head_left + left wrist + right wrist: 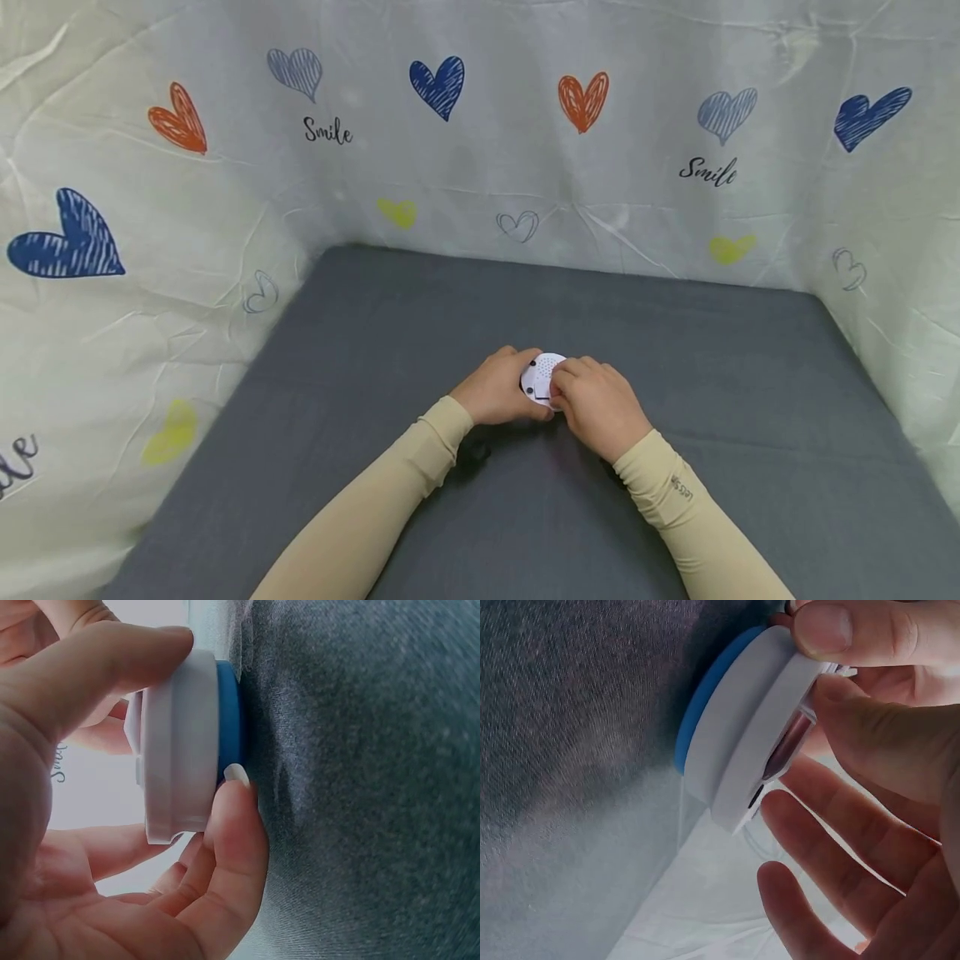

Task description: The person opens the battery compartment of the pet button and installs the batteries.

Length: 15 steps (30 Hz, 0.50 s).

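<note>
A round white button device (543, 371) with a blue top stands over the grey cloth, its back facing up. The back shows a patch of small speaker holes, dark round feet and a compartment edge. My left hand (501, 387) grips its rim, thumb on one side and fingers on the other. The blue top (231, 720) points down toward the cloth in the left wrist view. My right hand (600, 404) pinches the small battery cover (807, 712) with thumb and finger; a dark recess (786, 750) shows beside it. The other right fingers (817, 847) stay extended.
Grey cloth (420, 308) covers the table under the hands. A white curtain (510, 167) printed with hearts and the word Smile rises behind the table and along its sides. Beige sleeves (360, 517) cover both forearms.
</note>
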Each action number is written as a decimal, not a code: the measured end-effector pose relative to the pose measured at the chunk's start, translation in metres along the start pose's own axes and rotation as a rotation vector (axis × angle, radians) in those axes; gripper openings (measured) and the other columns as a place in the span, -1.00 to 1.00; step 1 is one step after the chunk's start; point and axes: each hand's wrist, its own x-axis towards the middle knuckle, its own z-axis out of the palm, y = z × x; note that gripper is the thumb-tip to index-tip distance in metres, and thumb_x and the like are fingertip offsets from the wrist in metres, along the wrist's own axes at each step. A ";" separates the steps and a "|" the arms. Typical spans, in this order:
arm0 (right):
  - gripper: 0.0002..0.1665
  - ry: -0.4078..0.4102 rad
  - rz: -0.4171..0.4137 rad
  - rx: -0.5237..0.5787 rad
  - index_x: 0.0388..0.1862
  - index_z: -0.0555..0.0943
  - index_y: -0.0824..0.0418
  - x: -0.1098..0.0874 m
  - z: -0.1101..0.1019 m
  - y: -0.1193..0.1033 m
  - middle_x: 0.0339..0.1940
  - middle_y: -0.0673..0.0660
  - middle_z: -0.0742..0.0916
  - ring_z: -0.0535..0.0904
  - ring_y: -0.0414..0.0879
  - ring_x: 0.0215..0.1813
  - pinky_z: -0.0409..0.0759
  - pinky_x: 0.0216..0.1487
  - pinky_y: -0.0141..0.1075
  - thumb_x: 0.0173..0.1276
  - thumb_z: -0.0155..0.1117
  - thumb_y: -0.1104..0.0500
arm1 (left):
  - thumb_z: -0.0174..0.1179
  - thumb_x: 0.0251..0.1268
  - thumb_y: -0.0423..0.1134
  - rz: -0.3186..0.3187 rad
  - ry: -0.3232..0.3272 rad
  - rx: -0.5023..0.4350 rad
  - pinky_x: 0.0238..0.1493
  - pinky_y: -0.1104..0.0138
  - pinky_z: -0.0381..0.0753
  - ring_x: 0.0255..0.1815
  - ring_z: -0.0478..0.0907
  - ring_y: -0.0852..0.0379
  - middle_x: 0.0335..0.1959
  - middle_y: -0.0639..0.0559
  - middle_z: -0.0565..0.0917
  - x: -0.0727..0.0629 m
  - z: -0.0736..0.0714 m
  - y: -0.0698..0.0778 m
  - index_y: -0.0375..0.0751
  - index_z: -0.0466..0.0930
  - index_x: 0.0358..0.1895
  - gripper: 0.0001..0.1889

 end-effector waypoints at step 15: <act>-0.80 -0.064 0.242 0.329 -0.18 0.72 0.15 0.001 -0.001 0.013 0.32 0.33 0.70 0.72 0.26 0.20 0.70 0.12 0.09 0.34 0.62 0.22 | 0.66 0.12 0.03 0.004 -0.029 -0.009 -0.13 0.26 0.55 -0.10 0.54 0.06 0.15 -0.11 0.62 0.002 -0.003 -0.003 -0.08 0.42 0.63 -0.02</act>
